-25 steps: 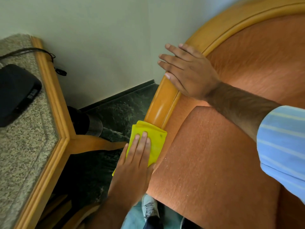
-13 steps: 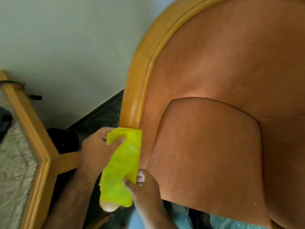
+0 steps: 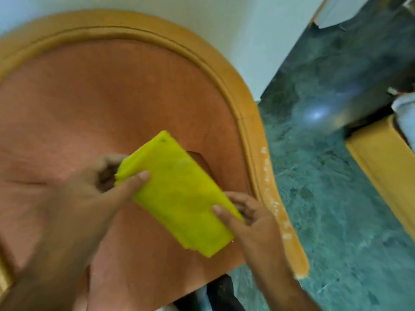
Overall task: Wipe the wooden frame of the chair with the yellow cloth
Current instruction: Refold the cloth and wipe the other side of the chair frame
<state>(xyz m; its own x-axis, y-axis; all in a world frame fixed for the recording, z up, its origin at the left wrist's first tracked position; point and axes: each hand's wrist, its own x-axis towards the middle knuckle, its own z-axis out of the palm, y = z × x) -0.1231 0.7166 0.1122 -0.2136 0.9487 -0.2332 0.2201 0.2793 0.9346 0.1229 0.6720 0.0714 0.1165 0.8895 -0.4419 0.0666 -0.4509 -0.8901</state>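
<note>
The cloth point(image 3: 179, 194) sits over the chair's seat cushion point(image 3: 67, 113), between the two hands: left hand point(image 3: 89, 194) at its left end, right hand point(image 3: 251, 218) at its right end. The wooden frame point(image 3: 253, 135) curves behind and down the right of the cushion. Floor point(image 3: 325, 198) lies right of the frame.
</note>
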